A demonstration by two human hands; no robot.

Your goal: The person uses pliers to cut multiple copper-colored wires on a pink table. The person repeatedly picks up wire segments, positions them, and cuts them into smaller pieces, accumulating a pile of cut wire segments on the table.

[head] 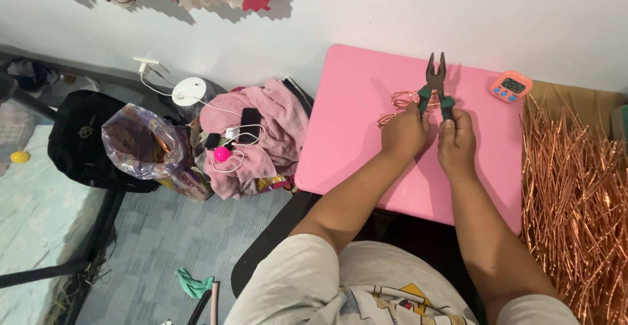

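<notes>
A: What fills the upper middle of the frame?
B: A pink table (353, 122), with copper rods (575, 188) heaped at the right edge.
A: And the hands?
B: Left hand (404, 133) and right hand (456, 140) each close their grip on one green handle of the pliers (435, 86), whose jaws stand open, pointing up-frame.
A: Anything smaller?
B: Wire (396, 104) coiled left of the pliers, an orange timer (511, 86) at upper right.

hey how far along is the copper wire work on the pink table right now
Done so far: a small tangle of bent copper wire lies on the pink table by the left hand. In hand: both hands grip the green-handled pliers, the right hand on one handle, jaws pointing away. Left: a large pile of straight copper wire pieces beside the table looks untouched, so most remains.
</notes>
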